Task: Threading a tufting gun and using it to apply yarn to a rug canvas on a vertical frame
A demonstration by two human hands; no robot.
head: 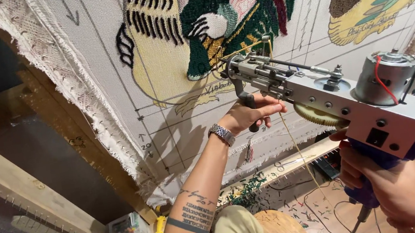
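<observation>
The tufting gun [324,100] occupied the centre right of the frame, its metal body angled up and to the left with its needle end meeting the stretched backing cloth [103,66] at the upper centre. The left hand [250,113] was closed around the gun's dark front handle at mid-frame, a metal wristwatch [222,134] on its wrist and tattoos on the forearm below. The right hand [390,183] gripped the blue rear handle at the lower right, fingers wrapped fully around it. A cylindrical motor [386,78] with a red wire sat on top of the gun at the right. A strand of yellow yarn [296,147] hung down from the gun. Tufted green, yellow and white areas covered the cloth above the needle. The wooden frame [75,135] ran diagonally along the cloth's left edge.
</observation>
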